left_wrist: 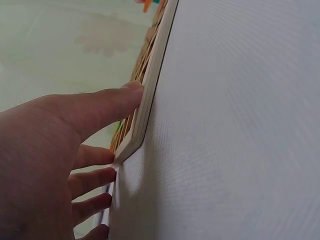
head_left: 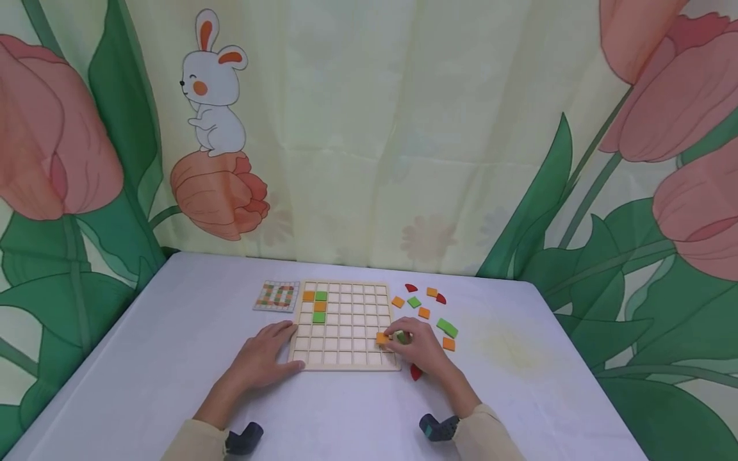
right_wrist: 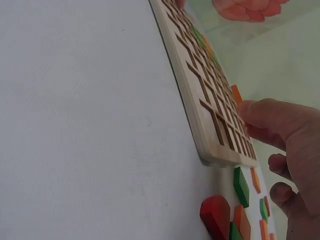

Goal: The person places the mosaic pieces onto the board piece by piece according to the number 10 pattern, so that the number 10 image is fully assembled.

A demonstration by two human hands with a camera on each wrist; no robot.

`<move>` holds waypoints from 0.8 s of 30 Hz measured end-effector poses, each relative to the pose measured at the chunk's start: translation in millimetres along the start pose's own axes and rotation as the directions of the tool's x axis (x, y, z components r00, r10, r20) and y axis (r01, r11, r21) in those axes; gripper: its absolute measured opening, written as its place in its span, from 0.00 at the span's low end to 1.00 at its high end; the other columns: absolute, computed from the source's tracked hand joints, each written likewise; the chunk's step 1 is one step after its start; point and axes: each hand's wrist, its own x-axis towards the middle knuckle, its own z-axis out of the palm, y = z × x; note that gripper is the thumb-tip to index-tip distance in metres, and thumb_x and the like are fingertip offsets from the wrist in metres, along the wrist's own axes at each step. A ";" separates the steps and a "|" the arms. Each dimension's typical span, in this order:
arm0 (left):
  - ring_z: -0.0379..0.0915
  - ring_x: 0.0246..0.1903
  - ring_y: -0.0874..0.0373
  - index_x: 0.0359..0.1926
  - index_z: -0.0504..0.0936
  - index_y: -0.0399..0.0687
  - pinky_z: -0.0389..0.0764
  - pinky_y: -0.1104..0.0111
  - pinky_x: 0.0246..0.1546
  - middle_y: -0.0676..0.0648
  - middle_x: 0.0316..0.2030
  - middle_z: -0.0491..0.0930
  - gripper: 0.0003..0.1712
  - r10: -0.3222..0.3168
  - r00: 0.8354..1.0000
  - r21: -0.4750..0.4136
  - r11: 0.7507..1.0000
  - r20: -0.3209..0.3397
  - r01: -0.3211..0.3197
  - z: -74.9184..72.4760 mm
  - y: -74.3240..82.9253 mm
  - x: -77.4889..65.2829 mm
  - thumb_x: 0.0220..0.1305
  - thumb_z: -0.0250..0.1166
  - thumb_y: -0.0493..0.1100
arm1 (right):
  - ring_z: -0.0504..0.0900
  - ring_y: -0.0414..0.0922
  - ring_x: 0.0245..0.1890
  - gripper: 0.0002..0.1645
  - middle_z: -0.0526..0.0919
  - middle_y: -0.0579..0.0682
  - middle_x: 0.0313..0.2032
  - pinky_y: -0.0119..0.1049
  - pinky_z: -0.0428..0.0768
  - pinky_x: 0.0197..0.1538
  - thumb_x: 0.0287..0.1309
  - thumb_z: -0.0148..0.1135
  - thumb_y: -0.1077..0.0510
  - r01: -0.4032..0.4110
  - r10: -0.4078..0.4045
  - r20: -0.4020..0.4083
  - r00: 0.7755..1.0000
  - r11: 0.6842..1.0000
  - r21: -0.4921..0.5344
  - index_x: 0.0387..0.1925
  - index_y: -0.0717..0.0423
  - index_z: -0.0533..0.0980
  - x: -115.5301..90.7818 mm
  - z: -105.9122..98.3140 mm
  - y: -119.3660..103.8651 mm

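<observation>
A wooden grid board point(head_left: 344, 344) lies on the white table. Four cells or fewer is not how I count here: several tiles sit in its upper left cells, among them an orange square point(head_left: 309, 296) and a green square point(head_left: 319, 317). My left hand point(head_left: 262, 358) rests at the board's near left corner, thumb on the near edge, the other fingers spread along the left side. Between thumb and fingertips my right hand point(head_left: 423, 346) pinches an orange square tile point(right_wrist: 236, 93) over the board's right columns. A green piece point(head_left: 401, 336) shows partly behind that hand.
Right of the board lie loose pieces: orange squares point(head_left: 448, 344), a larger green piece point(head_left: 446, 328) and red wedges point(right_wrist: 216, 216). A patterned card point(head_left: 277, 296) lies left of the board. A printed curtain point(head_left: 346, 128) hangs behind the table.
</observation>
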 end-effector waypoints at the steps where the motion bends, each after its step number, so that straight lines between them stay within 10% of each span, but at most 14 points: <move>1: 0.58 0.69 0.40 0.68 0.67 0.45 0.65 0.37 0.61 0.41 0.69 0.65 0.46 -0.002 1.000 0.000 1.000 0.001 0.002 -0.1 -0.6 0.1 0.54 0.69 0.62 | 0.75 0.41 0.35 0.08 0.84 0.36 0.37 0.27 0.75 0.35 0.52 0.72 0.54 0.003 -0.003 0.001 1.000 1.000 -0.001 0.37 0.39 0.85 2.4 1.5 -1.1; 24: 0.61 0.68 0.44 0.68 0.69 0.47 0.69 0.43 0.60 0.43 0.68 0.67 0.45 -0.010 0.999 0.012 1.000 -0.031 0.010 4.3 -1.0 0.0 0.53 0.70 0.61 | 0.72 0.39 0.30 0.04 0.83 0.37 0.35 0.25 0.70 0.31 0.54 0.70 0.55 0.129 -0.131 0.040 0.991 0.990 0.064 0.34 0.44 0.85 32.8 36.9 -24.8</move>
